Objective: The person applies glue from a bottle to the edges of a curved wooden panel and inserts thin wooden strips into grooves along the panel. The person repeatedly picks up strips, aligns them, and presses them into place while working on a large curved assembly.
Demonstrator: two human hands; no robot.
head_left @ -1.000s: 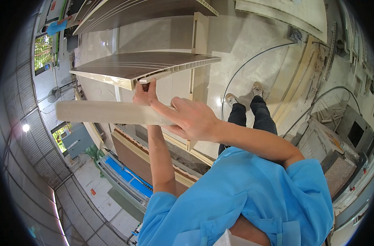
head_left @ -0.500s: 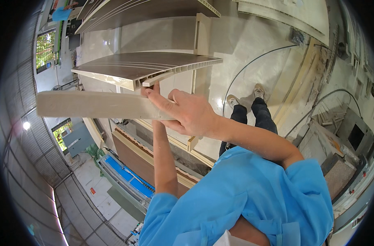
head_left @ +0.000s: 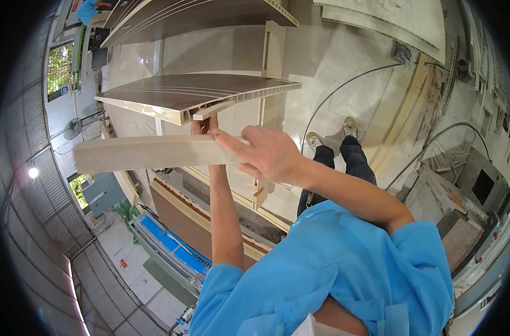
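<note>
A pale wooden bar [head_left: 148, 153] lies level across the view, and my right hand [head_left: 272, 154] is closed round its right end. Beyond it my left hand [head_left: 202, 126] has its fingertips on a short pale wooden strip [head_left: 212, 110]; the bar hides part of this hand. The strip rests along the near edge of a brown hollow-core panel [head_left: 182, 88], beside its open cells. White curved lines run over the panel's dark face. Between the bar and the panel edge there is a small gap.
A second brown panel [head_left: 204, 25] stands behind the first, with an upright pale post [head_left: 273, 50] near its right side. A black cable [head_left: 344, 84] curves over the floor. Long boards [head_left: 403, 120] lie at right. Stacked panels [head_left: 210, 210] lie below my left forearm. A co-worker's blue sleeve [head_left: 87, 11] shows far left.
The bar has shifted right and slightly nearer to me, along with my right hand. My left hand stays at the strip on the panel edge.
</note>
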